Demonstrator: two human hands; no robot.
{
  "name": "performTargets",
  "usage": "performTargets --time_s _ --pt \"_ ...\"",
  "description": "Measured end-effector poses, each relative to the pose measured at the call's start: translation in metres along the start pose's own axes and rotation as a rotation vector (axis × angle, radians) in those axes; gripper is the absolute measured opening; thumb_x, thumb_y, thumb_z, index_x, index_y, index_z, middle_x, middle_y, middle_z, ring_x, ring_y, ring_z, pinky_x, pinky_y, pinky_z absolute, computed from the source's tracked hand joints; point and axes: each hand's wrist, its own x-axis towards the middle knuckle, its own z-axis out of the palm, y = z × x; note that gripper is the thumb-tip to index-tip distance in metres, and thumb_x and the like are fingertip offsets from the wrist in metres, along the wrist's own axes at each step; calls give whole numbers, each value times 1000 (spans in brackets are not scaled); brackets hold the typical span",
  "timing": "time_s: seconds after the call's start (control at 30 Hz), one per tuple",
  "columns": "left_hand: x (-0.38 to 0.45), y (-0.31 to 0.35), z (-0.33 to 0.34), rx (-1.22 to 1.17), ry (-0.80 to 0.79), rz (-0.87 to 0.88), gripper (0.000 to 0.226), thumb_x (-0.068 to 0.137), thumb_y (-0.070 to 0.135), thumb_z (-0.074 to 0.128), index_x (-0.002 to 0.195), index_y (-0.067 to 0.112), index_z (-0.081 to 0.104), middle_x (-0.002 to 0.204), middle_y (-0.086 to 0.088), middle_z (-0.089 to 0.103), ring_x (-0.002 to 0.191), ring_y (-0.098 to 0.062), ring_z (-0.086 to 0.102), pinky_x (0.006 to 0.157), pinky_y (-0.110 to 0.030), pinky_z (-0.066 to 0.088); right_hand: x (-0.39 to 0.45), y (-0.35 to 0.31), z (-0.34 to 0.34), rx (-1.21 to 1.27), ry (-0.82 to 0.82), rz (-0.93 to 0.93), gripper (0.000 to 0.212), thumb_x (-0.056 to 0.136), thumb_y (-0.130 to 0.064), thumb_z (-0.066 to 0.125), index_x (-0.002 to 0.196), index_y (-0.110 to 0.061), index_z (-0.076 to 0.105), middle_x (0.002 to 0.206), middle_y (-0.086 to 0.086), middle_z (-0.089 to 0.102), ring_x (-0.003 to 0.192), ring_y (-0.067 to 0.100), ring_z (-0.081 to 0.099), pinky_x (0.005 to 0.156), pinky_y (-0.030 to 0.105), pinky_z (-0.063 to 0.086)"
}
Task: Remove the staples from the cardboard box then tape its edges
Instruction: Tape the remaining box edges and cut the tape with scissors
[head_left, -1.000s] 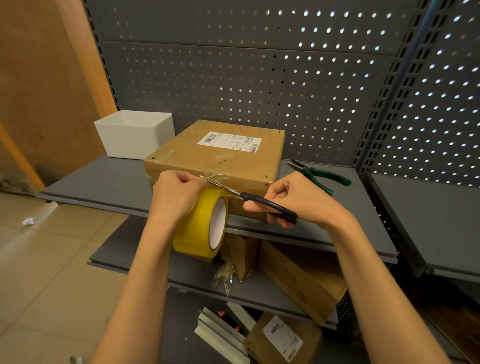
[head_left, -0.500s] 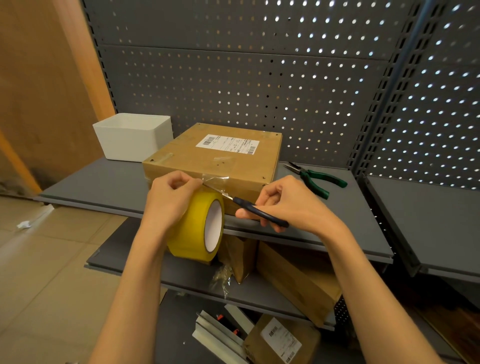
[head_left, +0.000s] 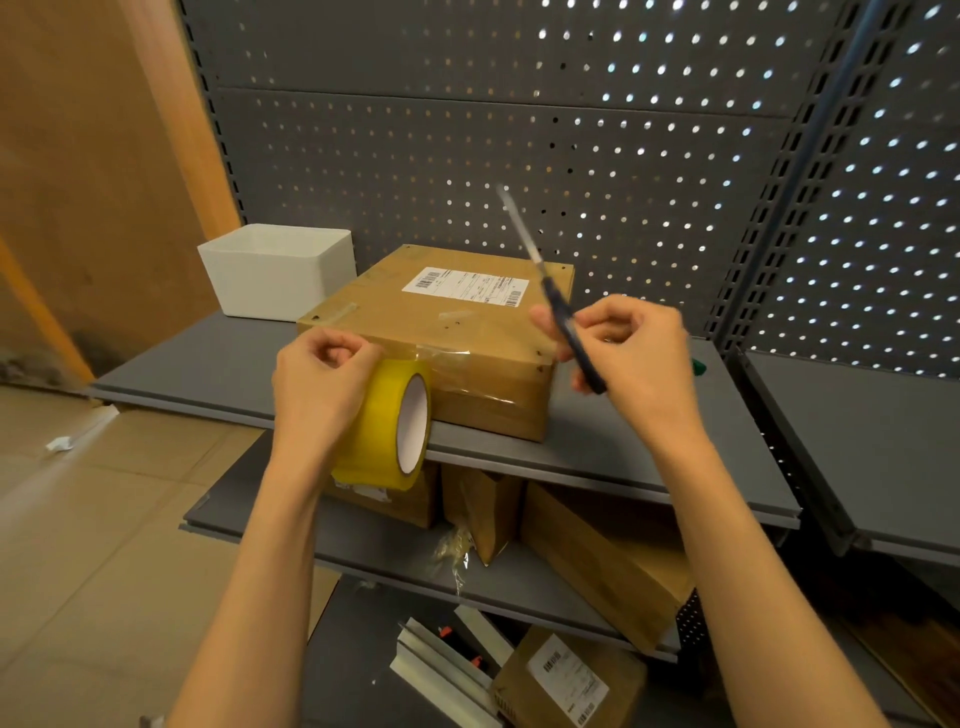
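Flat brown cardboard box (head_left: 441, 332) w/ white label on grey shelf (head_left: 623, 452), clear tape over front edge. Left hand (head_left: 322, 384) grips yellow tape roll (head_left: 389, 421); right hand (head_left: 634, 358) grips scissors (head_left: 550, 291), blades up.

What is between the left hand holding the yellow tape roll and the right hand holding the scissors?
In the head view, the taped front of the brown cardboard box lies between the left hand and right hand.
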Motion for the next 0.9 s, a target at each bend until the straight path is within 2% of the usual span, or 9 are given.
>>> performTargets --time_s 0.1,0.2,0.27,0.4,0.57,0.67,0.8,0.83,0.9 --pt "-1 -3 0 7 -7 -62 21 79 27 67 90 20 50 69 5 51 64 -6 48 56 -24 37 10 12 -13 -112 162 37 35 73 -43 74 80 -9 65 62 5 68 47 5 62 47 19 51" --pt "1 -4 -1 131 -58 -173 24 80 41 60 79 22 44 77 3 48 69 -9 45 54 -28 32 15 31 -24 -316 205 75 25 81 -38 69 86 -14 63 65 -2 65 62 8 64 61 25 54" --pt "1 -3 -2 222 -115 -211 30 81 48 54 73 20 46 75 1 48 67 -12 45 53 -29 31 13 43 -28 -460 204 86 23 83 -35 67 89 -13 64 65 -6 61 67 8 61 62 26 51" --pt "1 1 -4 248 -184 -265 39 84 50 49 65 16 51 70 -4 51 65 -18 47 57 -30 34 8 61 -27 -795 160 157 26 83 -34 68 85 -8 64 75 6 62 63 14 51 48 22 32" --pt "-1 4 -7 85 -255 -357 34 84 45 55 64 19 47 70 -5 50 65 -20 48 59 -31 37 0 68 -17 -953 56 239 24 84 -29 68 91 -7 61 89 12 62 77 26 58 60 30 43" --pt "-4 4 -11 80 -296 -367 31 84 47 57 72 19 54 79 -4 56 72 -22 54 63 -32 41 -5 70 -13 -977 36 249 27 85 -27 67 99 -5 61 93 12 63 83 25 59 62 29 42" --pt "-6 4 -17 69 -283 -358 32 86 46 56 76 16 52 81 1 52 75 -20 51 62 -32 40 -7 68 -12 -1030 6 256 27 85 -28 67 95 -4 61 83 9 58 71 19 45 58 28 37" --pt "-5 5 -19 48 -270 -368 34 86 46 55 81 12 51 84 1 51 79 -22 51 66 -33 41 -7 67 -12 -1037 2 258 27 84 -29 67 93 -4 61 79 8 55 70 19 44 57 28 37" --pt "-1 4 -23 -4 -247 -394 36 87 46 55 104 15 49 101 -3 51 95 -27 50 80 -40 42 -7 66 -12 -1049 -16 257 27 85 -30 66 92 -4 61 77 7 53 69 19 44 57 28 36"
